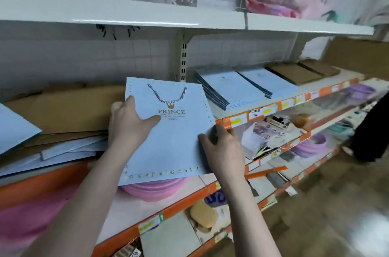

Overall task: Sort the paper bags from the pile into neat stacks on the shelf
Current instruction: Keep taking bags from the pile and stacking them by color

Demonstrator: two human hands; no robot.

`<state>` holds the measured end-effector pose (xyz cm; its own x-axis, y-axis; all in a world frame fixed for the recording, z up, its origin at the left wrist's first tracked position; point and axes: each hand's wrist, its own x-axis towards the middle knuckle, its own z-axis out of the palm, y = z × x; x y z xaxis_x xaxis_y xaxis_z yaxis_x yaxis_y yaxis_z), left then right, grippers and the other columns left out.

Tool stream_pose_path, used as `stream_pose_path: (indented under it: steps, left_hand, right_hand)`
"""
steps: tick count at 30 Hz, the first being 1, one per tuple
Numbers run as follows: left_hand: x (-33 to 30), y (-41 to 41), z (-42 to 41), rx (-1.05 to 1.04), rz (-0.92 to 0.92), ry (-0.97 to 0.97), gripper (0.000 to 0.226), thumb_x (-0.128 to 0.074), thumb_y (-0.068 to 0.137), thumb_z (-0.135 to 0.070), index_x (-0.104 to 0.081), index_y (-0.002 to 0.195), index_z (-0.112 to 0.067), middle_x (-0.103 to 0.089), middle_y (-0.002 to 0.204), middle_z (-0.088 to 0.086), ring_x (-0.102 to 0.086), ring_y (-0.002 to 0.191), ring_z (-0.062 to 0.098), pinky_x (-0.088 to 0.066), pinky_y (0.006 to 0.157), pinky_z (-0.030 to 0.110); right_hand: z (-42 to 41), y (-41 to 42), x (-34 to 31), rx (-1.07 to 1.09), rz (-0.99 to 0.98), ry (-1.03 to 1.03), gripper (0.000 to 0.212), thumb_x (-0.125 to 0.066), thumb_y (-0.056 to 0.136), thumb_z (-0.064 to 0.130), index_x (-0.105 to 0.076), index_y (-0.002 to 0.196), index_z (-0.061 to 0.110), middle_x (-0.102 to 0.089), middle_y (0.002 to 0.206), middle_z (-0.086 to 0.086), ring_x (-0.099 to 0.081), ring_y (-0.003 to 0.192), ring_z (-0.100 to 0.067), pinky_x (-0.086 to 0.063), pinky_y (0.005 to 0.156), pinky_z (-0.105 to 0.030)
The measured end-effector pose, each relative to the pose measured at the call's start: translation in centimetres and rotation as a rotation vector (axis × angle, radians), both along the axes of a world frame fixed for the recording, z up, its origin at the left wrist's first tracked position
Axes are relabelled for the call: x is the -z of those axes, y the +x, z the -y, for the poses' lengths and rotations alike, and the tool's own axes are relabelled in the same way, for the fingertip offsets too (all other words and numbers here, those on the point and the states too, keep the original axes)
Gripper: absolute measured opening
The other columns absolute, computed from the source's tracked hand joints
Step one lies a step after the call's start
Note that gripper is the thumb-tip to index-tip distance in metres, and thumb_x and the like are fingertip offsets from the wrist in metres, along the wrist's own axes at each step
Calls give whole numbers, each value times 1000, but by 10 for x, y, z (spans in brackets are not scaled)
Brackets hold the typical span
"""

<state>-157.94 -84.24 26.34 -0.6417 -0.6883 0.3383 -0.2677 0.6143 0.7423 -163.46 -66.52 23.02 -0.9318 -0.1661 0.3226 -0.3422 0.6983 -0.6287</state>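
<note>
The pale blue paper bag [168,138] lies flat, "PRINCE" and a gold crown printed under its twisted cord handle, dotted trim along its borders; it overhangs the shelf's orange front edge [263,111]; the left hand [128,124] grasps its left side, the right hand [223,149] its right side; neat blue stacks [227,88] sit toward the shelf's right end.
</note>
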Motion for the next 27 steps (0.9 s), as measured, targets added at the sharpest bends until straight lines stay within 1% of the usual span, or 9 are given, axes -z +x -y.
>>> stream_pose_path:
  steps: [4, 7, 9, 12, 14, 17, 20, 22, 27]
  left_hand:
    - [7, -56, -63, 18, 45, -14, 47, -73, 77, -32, -49, 106, -4, -42, 125, 19, -43, 115, 29, -34, 81, 30]
    - [15, -104, -114, 45, 62, -17, 47, -72, 77, -34, -48, 104, -4, -43, 123, 20, -42, 115, 30, -36, 82, 33]
    - [19, -132, -143, 57, 76, -20, 52, -71, 78, -34, -48, 112, -2, -41, 127, 21, -41, 119, 31, -36, 87, 35]
    - [24, -168, -173, 53, 91, -52, 60, -72, 78, -35, -47, 117, 2, -43, 124, 23, -37, 121, 32, -34, 92, 36]
    - [25, -190, -185, 42, 97, -62, 60, -71, 78, -36, -47, 116, 5, -47, 121, 24, -37, 120, 34, -34, 92, 38]
    - [22, -224, -202, 35, 79, -44, 62, -70, 80, -34, -46, 123, 2, -44, 127, 21, -38, 121, 32, -34, 90, 35]
    - [21, -258, -214, 45, 29, -11, 51, -69, 81, -31, -48, 117, -1, -43, 126, 17, -41, 117, 28, -33, 80, 30]
    - [22, -283, -215, 40, -5, 4, 51, -69, 81, -30, -49, 119, -2, -43, 126, 16, -42, 118, 29, -34, 82, 30]
    - [20, -359, -216, -6, -19, -12, 60, -68, 81, -31, -43, 128, -3, -37, 135, 12, -43, 119, 30, -33, 78, 30]
  right_hand:
    - [-63, -47, 8, 32, -41, 33, 29, -54, 88, 36, -52, 96, 8, -51, 97, -10, -50, 92, -31, -32, 67, -34]
    - [-115, -90, 16, 59, -87, 64, 32, -54, 87, 35, -54, 99, 5, -52, 93, -10, -48, 93, -30, -33, 71, -34]
    - [-144, -114, 19, 68, -89, 78, 32, -54, 88, 35, -55, 101, 5, -52, 95, -10, -48, 94, -30, -34, 74, -34]
    - [-176, -145, 21, 78, -112, 45, 26, -56, 87, 32, -52, 92, 7, -53, 93, -9, -47, 91, -29, -35, 74, -34]
    - [-190, -164, 23, 83, -131, 32, 23, -58, 85, 31, -51, 88, 9, -53, 90, -7, -46, 86, -27, -34, 71, -34]
    - [-206, -198, 24, 105, -161, 4, 23, -60, 84, 28, -55, 92, 7, -55, 92, -7, -42, 83, -24, -34, 70, -33]
    - [-214, -236, 26, 120, -163, -10, 27, -61, 83, 26, -58, 97, 3, -58, 96, -9, -47, 86, -29, -38, 74, -36]
    - [-215, -263, 27, 123, -165, -7, 30, -61, 83, 27, -60, 103, 4, -59, 100, -9, -48, 91, -30, -38, 77, -36]
    - [-211, -338, 15, 104, -224, -11, 30, -63, 85, 25, -61, 108, 6, -58, 99, -9, -48, 95, -27, -29, 73, -30]
